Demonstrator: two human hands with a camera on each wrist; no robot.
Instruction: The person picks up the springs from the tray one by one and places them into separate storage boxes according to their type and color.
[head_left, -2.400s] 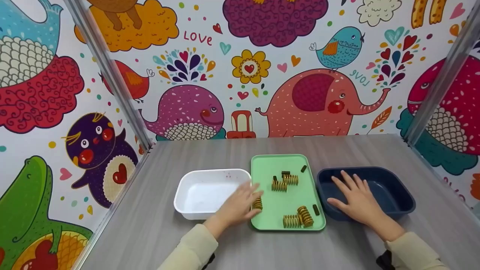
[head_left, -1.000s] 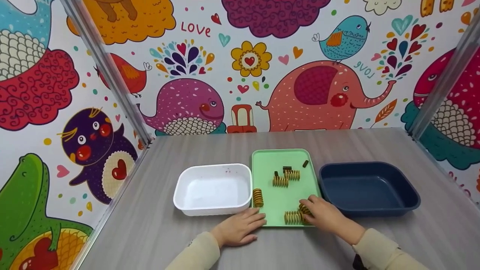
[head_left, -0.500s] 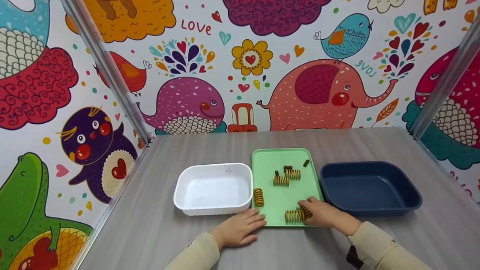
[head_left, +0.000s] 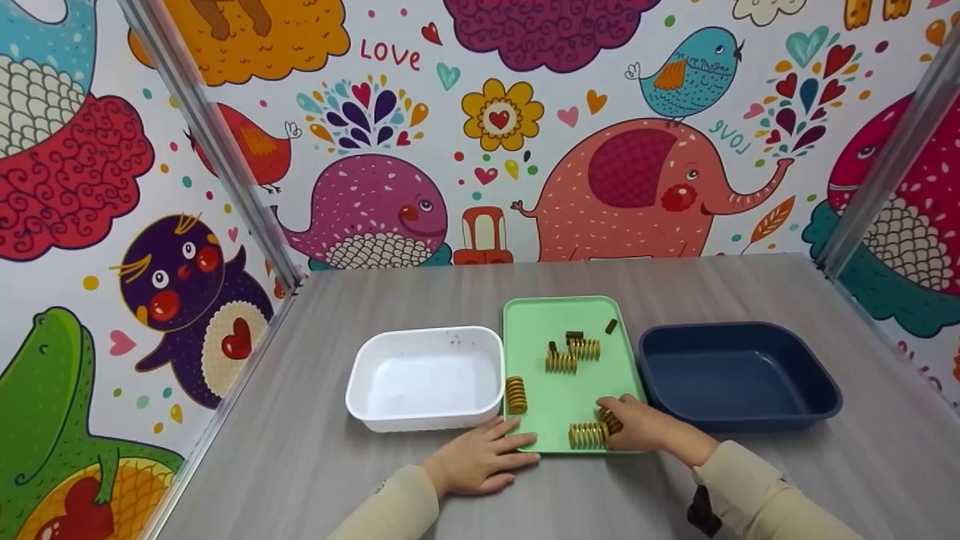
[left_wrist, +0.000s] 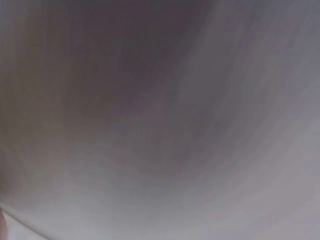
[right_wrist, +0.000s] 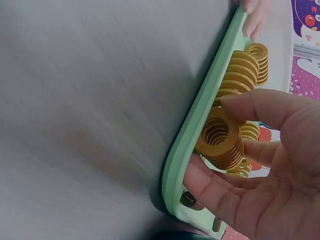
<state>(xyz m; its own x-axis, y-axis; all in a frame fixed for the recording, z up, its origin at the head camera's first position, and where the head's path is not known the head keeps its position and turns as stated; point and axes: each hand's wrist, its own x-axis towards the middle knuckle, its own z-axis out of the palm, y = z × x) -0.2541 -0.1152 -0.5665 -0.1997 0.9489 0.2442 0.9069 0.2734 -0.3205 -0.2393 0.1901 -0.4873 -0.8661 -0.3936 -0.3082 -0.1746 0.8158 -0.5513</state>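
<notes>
In the head view, gold coil springs lie on a green tray (head_left: 551, 409). My right hand (head_left: 651, 429) is at the tray's front right corner. Thumb and fingers pinch a gold spring (right_wrist: 231, 154), its hollow end facing the right wrist camera. Beside it lies another gold spring (head_left: 587, 436). My left hand (head_left: 484, 457) rests flat with fingers spread over the tray's front left corner. Just beyond those fingers stands a spring (head_left: 515, 395) by the tray's left edge. The left wrist view is a blur.
A white basin (head_left: 426, 421) stands left of the tray, a dark blue basin (head_left: 739, 426) right of it. Farther back on the tray are two gold springs (head_left: 561, 363) and several small dark springs (head_left: 611, 326). A patterned wall (head_left: 495, 180) rises behind the table.
My right hand has come from over the blue basin to the tray's front right corner and taken hold of a spring. My left hand has lowered toward the front left corner.
</notes>
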